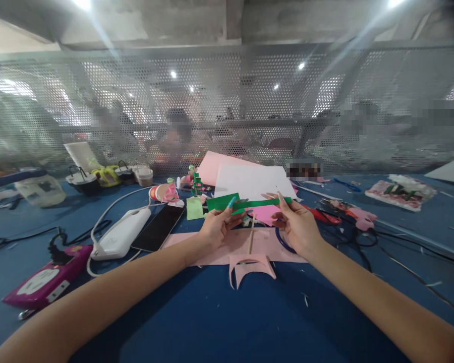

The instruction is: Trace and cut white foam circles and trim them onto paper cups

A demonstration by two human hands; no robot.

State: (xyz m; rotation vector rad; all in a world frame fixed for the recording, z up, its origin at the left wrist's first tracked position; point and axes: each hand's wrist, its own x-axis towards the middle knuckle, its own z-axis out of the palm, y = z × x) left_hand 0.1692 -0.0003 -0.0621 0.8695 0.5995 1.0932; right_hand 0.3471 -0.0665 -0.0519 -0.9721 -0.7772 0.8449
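A narrow green paper strip (263,203) is stretched level between my two hands above the table. My left hand (217,227) is closed, pinching its left end between thumb and fingers. Its right end sits between the thumb and fingers of my right hand (298,227), closed as well. Behind my left fingertips shows a wider piece of green paper (221,200); whether I hold it too is unclear. Below lie pink sheets (227,247) with a thin wooden stick (251,234) and a cut pink scrap (251,269). Scissors with a dark blue handle (282,242) rest beneath my right hand.
To the left are a black phone (161,227), a white power bank (124,234) and a purple power strip (49,277) with cables. White paper (249,181) lies behind my hands. Small cups (85,180) stand farther back, before a perforated metal screen (227,101).
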